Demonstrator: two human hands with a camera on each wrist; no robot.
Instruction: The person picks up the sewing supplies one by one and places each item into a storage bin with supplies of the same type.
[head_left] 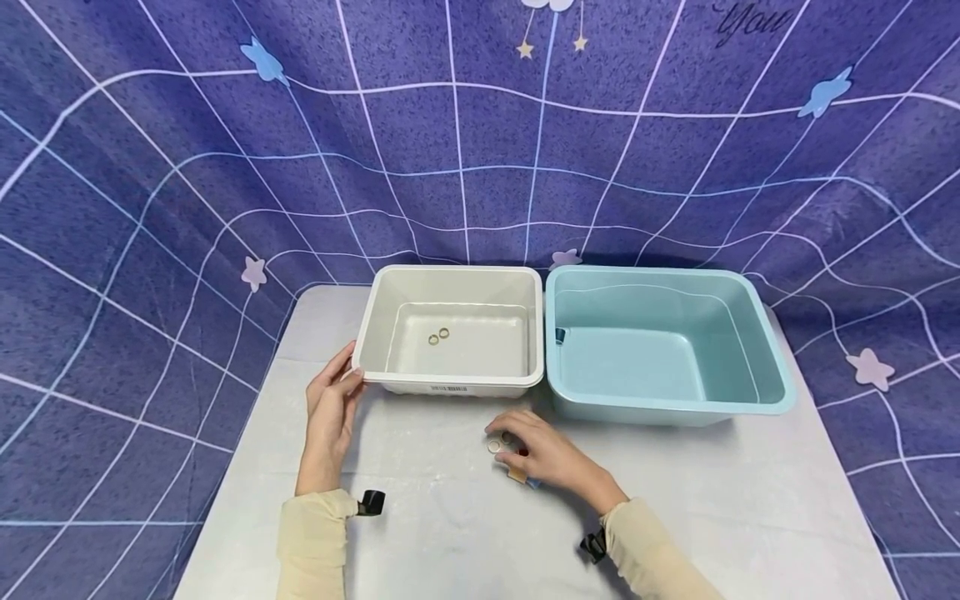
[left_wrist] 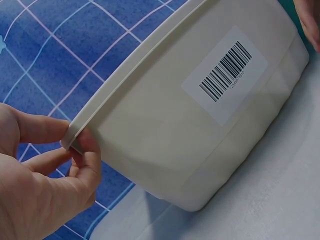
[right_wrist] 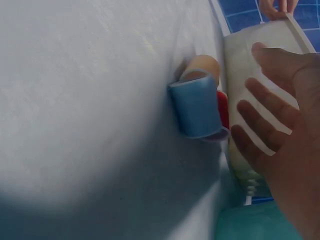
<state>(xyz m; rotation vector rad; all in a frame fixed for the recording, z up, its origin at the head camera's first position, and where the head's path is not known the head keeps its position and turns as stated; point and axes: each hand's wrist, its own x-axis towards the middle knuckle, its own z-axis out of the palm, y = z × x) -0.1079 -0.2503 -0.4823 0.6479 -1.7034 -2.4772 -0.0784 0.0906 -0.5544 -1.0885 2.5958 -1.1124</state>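
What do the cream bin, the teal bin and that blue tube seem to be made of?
Cream bin: likely plastic, satin finish; its smooth walls and thin rim look moulded.
Teal bin: probably plastic too, with a soft sheen, rounded corners and even colour.
Blue tube: perhaps plastic; its curved side looks smooth with a faint sheen, but the dim right wrist view leaves that open.

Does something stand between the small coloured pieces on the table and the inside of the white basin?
Yes: the white basin's front wall stands between, so the coloured pieces would probably need lifting over its rim. In the head view, the right hand also partly covers them.
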